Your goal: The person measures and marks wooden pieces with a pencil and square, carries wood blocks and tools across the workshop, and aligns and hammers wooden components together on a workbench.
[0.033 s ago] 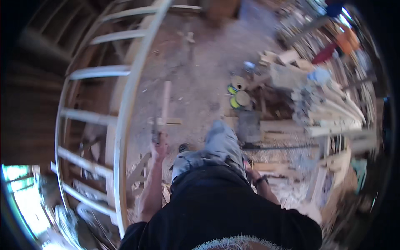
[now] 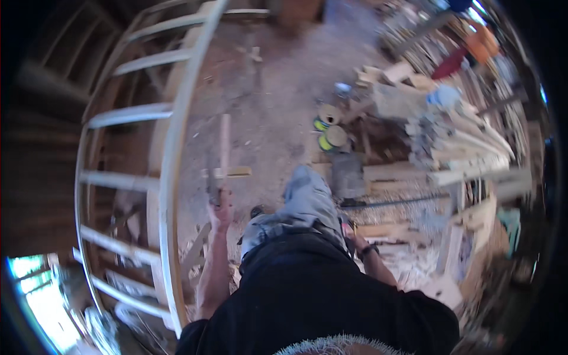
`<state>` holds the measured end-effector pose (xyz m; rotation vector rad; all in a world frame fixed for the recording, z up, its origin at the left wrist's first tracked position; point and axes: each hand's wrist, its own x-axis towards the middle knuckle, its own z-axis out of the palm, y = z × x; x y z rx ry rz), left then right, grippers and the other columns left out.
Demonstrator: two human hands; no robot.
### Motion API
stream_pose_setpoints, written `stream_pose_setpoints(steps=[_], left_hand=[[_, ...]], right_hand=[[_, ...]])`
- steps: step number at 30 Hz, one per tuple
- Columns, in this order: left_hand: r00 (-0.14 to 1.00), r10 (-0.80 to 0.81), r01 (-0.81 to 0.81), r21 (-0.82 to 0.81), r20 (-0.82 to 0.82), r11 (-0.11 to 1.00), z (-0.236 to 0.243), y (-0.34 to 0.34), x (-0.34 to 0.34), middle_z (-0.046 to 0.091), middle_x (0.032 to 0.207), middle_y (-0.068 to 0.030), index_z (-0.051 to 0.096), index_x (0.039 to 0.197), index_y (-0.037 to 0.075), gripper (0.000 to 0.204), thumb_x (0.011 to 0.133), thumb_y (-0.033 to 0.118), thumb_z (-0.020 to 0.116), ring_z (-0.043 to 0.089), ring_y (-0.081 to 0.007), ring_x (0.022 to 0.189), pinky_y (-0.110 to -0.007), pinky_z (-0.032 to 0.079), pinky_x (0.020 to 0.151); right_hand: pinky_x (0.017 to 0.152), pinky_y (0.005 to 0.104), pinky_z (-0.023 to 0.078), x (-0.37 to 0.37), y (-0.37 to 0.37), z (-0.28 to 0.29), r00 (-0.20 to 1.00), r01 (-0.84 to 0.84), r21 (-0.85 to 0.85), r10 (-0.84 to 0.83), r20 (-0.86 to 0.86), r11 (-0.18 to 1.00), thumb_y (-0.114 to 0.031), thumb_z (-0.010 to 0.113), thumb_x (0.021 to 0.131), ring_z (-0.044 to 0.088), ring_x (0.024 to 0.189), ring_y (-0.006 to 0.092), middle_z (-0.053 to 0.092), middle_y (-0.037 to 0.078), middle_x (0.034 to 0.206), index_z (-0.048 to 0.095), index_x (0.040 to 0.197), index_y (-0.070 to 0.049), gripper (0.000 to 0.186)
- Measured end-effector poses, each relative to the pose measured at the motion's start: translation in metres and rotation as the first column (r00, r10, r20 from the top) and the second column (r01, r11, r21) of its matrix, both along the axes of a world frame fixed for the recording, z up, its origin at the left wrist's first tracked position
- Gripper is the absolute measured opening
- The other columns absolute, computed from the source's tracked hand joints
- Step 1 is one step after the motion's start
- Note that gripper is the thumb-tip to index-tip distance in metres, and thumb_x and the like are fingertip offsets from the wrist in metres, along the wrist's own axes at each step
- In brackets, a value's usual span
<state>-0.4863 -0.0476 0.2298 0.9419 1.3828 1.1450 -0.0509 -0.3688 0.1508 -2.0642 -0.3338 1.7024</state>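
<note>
My left hand is closed on a dark, narrow object, too blurred to name, pointing forward. Beyond it a pale narrow board and a short crosspiece show against the floor; I cannot tell whether they touch what I hold. My right hand, with a dark band at the wrist, is beside my thigh on a pink and dark object, mostly hidden and blurred. My bent leg in grey trousers lies between both hands.
A long wooden ladder-like frame runs along my left side. Several round tins with yellow-green labels stand ahead right. Stacked timber, scraps and shavings fill the right side. The concrete floor stretches ahead. A bright opening is at lower left.
The surroundings have shifted slightly leftward in the view, and the ladder-like frame sits a little lower at its left end. Both hands keep about the same position and hold.
</note>
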Motion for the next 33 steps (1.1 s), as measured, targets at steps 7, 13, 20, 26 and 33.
stream_pose_setpoints(steps=[7,13,20,26,33], left_hand=[[0.982,-0.169,0.166,0.04,0.08,0.985,-0.034,0.135,0.032,0.068,0.094,-0.0086,0.055,0.116,0.008,0.022,0.101,0.024,0.057,0.056,-0.007,0.064,-0.023,0.045,0.055],[0.976,-0.218,0.217,-0.039,-0.019,0.975,-0.069,0.246,0.083,0.069,0.095,-0.01,0.056,0.118,0.006,0.025,0.102,0.025,0.056,0.057,-0.0079,0.064,-0.022,0.046,0.055],[0.936,-0.317,0.294,-0.155,-0.155,0.943,-0.076,0.349,0.119,0.067,0.096,-0.004,0.058,0.124,0.006,0.032,0.1,0.027,0.059,0.056,-0.007,0.066,-0.023,0.045,0.055],[0.974,-0.213,0.214,0.005,-0.076,0.977,-0.008,0.452,0.193,0.066,0.088,-0.0003,0.065,0.112,0.009,0.018,0.099,0.02,0.061,0.056,-0.0075,0.066,-0.024,0.044,0.054],[0.997,-0.01,-0.004,0.171,0.082,0.985,0.028,0.587,0.213,0.066,0.084,-0.0004,0.065,0.105,0.007,0.017,0.098,0.022,0.063,0.057,-0.0082,0.063,-0.024,0.044,0.053]], right_hand=[[0.068,0.0306,0.043,-0.015,0.123,0.017,0.941,0.329,-0.031,-0.331,-0.076,0.944,-0.025,0.078,0.073,0.058,0.07,0.0149,0.064,0.002,0.076,0.07,0.08,-0.007,0.021],[0.066,0.0291,0.045,0.035,0.254,0.015,0.928,0.366,0.052,-0.359,-0.102,0.929,-0.024,0.079,0.074,0.057,0.068,0.0127,0.063,0.0,0.072,0.068,0.076,-0.009,0.019],[0.06,0.0316,0.048,0.123,0.342,-0.031,0.966,0.255,0.287,-0.259,-0.024,0.924,-0.025,0.069,0.083,0.062,0.066,0.0149,0.064,0.005,0.07,0.064,0.08,-0.008,0.018],[0.067,0.0265,0.046,0.149,0.473,0.055,0.96,0.259,0.233,-0.276,0.047,0.938,-0.02,0.073,0.074,0.057,0.071,0.0107,0.06,-0.001,0.077,0.064,0.091,-0.006,0.023],[0.061,0.0259,0.047,0.173,0.68,0.093,0.996,0.058,0.346,-0.078,0.045,0.936,-0.017,0.07,0.074,0.058,0.063,0.0107,0.061,0.0,0.074,0.066,0.091,-0.004,0.023]])
